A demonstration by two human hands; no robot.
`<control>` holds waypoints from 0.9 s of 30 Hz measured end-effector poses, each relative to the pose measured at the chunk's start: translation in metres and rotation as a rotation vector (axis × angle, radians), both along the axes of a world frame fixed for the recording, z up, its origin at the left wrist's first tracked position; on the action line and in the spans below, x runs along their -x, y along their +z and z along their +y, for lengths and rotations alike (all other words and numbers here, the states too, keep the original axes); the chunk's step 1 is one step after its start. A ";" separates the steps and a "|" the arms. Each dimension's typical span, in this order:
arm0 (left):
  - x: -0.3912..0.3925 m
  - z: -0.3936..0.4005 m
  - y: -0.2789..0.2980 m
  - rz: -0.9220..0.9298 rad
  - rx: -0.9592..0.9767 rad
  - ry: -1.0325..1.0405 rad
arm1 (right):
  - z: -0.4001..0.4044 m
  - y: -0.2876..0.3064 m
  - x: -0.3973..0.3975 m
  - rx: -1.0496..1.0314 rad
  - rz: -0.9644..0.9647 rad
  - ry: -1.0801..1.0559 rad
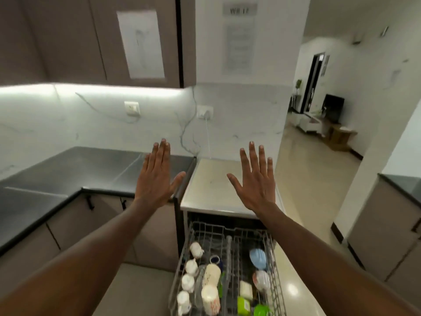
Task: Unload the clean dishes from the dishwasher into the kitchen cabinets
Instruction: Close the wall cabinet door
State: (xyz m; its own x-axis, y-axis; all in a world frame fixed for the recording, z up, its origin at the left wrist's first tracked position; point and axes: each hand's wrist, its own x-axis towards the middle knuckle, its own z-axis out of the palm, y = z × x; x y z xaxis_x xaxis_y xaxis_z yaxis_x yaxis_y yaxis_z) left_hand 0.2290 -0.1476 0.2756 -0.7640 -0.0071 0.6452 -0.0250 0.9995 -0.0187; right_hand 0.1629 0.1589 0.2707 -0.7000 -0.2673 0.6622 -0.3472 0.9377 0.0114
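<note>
My left hand point(157, 176) and right hand point(257, 181) are up in front of me, side by side, apart, w/ the dishwasher rack point(227, 270) pulled out below & between my forearms. Cups point(189, 272) line the rack's left side, bowls point(258, 258) sit on its right. Counter point(68, 174) runs to the left, upper cabinets point(91, 37) above it. Dishwasher top point(216, 185) is behind the rack.

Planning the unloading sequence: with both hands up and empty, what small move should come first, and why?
Probably lower the right hand to the pale blue cup in the pulled-out wire dishwasher rack: both it and the left hand are open and empty, and the rack looks full.
</note>
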 end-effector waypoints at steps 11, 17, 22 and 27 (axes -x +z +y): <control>-0.042 -0.076 0.220 0.262 0.047 0.172 | -0.065 0.229 0.002 0.109 0.226 0.083; -0.074 -0.123 0.287 0.321 0.148 0.238 | -0.107 0.295 -0.012 0.157 0.287 0.120; -0.085 -0.177 0.306 0.380 0.094 0.302 | -0.163 0.322 -0.008 0.144 0.333 0.198; -0.065 -0.260 0.295 0.370 0.133 0.313 | -0.241 0.313 0.018 0.161 0.354 0.222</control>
